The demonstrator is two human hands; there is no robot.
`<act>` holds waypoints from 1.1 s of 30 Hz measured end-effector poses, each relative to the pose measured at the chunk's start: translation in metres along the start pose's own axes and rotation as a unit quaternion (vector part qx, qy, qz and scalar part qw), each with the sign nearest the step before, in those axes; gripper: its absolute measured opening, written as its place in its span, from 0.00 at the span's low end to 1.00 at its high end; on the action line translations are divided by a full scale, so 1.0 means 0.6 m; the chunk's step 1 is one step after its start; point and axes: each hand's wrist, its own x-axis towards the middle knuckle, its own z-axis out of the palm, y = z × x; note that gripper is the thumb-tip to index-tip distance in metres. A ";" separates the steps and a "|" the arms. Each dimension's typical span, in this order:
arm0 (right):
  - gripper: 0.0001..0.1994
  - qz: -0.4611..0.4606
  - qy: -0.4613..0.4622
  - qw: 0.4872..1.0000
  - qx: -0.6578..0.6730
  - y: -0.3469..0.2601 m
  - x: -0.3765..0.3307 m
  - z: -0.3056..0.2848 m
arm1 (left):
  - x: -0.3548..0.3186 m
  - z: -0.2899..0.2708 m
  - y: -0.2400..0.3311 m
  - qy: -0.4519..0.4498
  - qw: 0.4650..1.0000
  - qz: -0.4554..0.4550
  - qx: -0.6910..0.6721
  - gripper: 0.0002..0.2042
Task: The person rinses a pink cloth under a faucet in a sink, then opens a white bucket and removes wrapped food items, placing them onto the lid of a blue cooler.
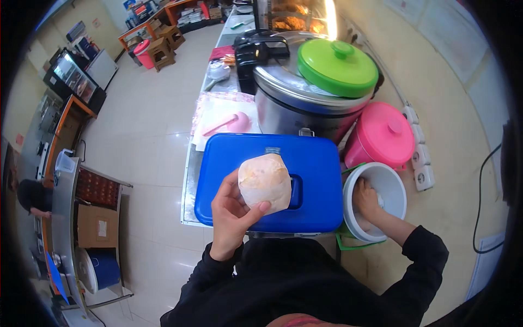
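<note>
A long metal worktop (188,180) runs away from the person across a pale tiled floor, crowded with containers. The left hand (231,215) has its grip closed around a paper-wrapped bundle (265,181), thumb across the lower front and fingers behind, holding it up above a blue box lid (229,163) that lies directly beneath and beyond it. To the right of that grip, the right hand (366,199) is sunk inside a white bucket (389,177); how its fingers are set cannot be told, since the bucket wall and white contents hide them. Just beyond the bucket stands a pink lidded pot (381,136), and farther back, behind the blue lid, a large steel cooker (289,103) carries a green lid (338,68) on top. Left of the cooker, beyond the bundle, a pink scoop (229,124) lies on a patterned sheet.
</note>
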 end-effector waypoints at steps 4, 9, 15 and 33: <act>0.11 -0.013 -0.031 0.999 0.019 0.014 0.002 -0.029 | -0.002 -0.030 0.007 0.009 1.000 0.018 -0.001 0.33; 0.20 -0.013 -0.072 0.997 0.008 0.031 0.002 -0.061 | -0.057 -0.024 0.067 -0.056 0.975 0.204 0.059 0.38; 0.27 0.098 -0.071 0.986 0.112 0.038 0.018 -0.201 | -0.051 -0.025 0.075 -0.115 0.937 0.327 -0.035 0.37; 0.29 0.240 0.109 0.500 0.825 0.057 -0.086 -0.299 | 0.111 -0.453 -0.181 0.143 0.955 -0.203 0.162 0.26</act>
